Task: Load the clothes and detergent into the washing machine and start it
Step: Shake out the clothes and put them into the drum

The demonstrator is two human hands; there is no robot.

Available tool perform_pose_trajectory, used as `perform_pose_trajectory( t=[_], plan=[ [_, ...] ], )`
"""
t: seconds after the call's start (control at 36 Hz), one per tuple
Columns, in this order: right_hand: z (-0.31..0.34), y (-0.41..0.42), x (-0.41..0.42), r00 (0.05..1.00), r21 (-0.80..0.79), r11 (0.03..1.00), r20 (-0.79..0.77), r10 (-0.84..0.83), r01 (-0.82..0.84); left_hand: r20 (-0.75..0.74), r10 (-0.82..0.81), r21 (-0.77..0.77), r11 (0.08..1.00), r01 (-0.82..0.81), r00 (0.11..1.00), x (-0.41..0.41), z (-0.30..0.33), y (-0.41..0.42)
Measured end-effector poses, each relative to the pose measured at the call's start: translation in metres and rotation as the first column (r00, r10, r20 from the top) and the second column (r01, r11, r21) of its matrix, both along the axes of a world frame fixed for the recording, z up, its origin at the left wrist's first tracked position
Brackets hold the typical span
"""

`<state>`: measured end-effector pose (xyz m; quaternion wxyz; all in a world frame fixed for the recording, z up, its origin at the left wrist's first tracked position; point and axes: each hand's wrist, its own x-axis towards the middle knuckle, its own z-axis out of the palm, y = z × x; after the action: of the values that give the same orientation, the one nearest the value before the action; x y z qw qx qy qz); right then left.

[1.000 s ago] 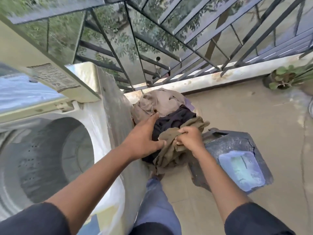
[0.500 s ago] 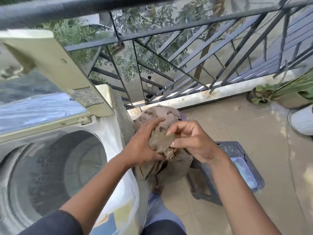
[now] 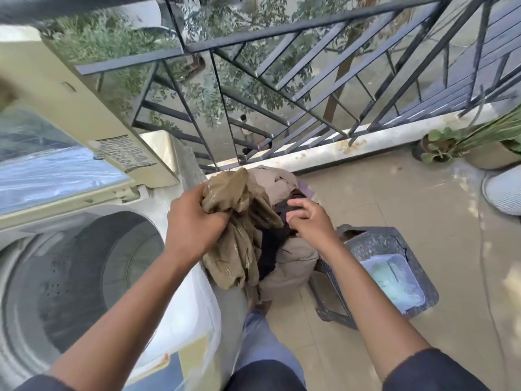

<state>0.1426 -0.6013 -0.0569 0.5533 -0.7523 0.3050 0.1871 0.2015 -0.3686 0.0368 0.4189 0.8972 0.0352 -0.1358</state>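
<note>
My left hand (image 3: 194, 221) grips an olive-brown garment (image 3: 236, 244) that hangs beside the right wall of the top-loading washing machine (image 3: 174, 306). The machine's lid (image 3: 73, 114) stands up and its grey drum (image 3: 84, 280) looks empty. My right hand (image 3: 307, 220) hovers with fingers apart over a black garment (image 3: 272, 244) on the pile of beige clothes (image 3: 290, 266) on the floor. It holds nothing.
A dark stool (image 3: 375, 241) with a pale blue container (image 3: 394, 280) on it stands right of the pile. A black metal railing (image 3: 282, 80) closes the balcony ahead. Potted plants (image 3: 451, 142) and a white ribbed object (image 3: 504, 190) sit at the far right. My leg (image 3: 265, 342) is below.
The olive garment has been lifted off the pile and now hangs from my left hand alone. My right hand let it go and moved right over the black garment.
</note>
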Motion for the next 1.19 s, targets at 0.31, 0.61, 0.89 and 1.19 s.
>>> perform_pose_trajectory(
  t=[0.31,0.61,0.89,1.19],
  plan=[
    [-0.026,0.033,0.011,0.965,0.532,0.805,-0.159,-0.209,0.262,-0.346,0.042,-0.505,0.834,-0.224,0.937,0.007,0.027,0.003],
    [0.043,0.023,0.011,0.905,0.865,0.417,-0.093,-0.415,0.28,-0.442,0.064,-0.644,0.671,-0.366,0.895,0.013,0.044,0.023],
    [0.097,0.069,-0.02,0.989,0.566,0.811,0.067,0.129,-0.144,-0.319,0.167,-0.563,0.758,-0.328,0.933,-0.019,0.055,0.048],
    [0.136,0.178,-0.021,0.967,0.511,0.846,0.255,0.02,-0.152,-0.204,0.03,-0.458,0.881,-0.122,0.979,-0.041,0.082,0.179]
  ],
)
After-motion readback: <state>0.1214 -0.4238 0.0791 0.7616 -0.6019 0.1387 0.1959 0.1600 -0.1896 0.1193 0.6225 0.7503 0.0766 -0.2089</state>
